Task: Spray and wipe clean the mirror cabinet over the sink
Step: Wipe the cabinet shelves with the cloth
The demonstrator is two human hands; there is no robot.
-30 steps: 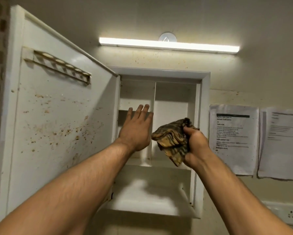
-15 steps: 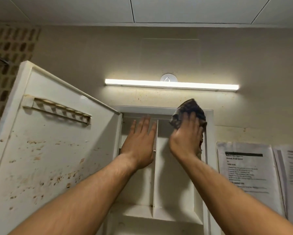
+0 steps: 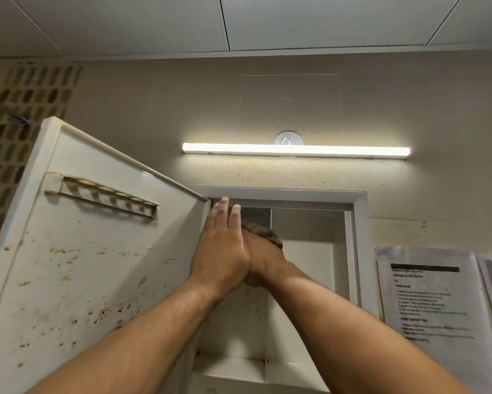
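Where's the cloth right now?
Head view, centre: the cloth sits high inside the open cabinet, showing just above the right hand and right of the left hand.

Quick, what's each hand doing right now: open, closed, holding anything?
Left hand: open, fingers straight, tips up at the cabinet frame.
Right hand: on the cloth; fingers hidden, so grip cannot be told.

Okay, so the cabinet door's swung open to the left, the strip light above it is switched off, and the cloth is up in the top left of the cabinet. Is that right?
Not quite. The strip light is on, glowing above the cabinet, as the head view shows. The rest holds: the door is swung open to the left, and the cloth is up in the top left of the cabinet.
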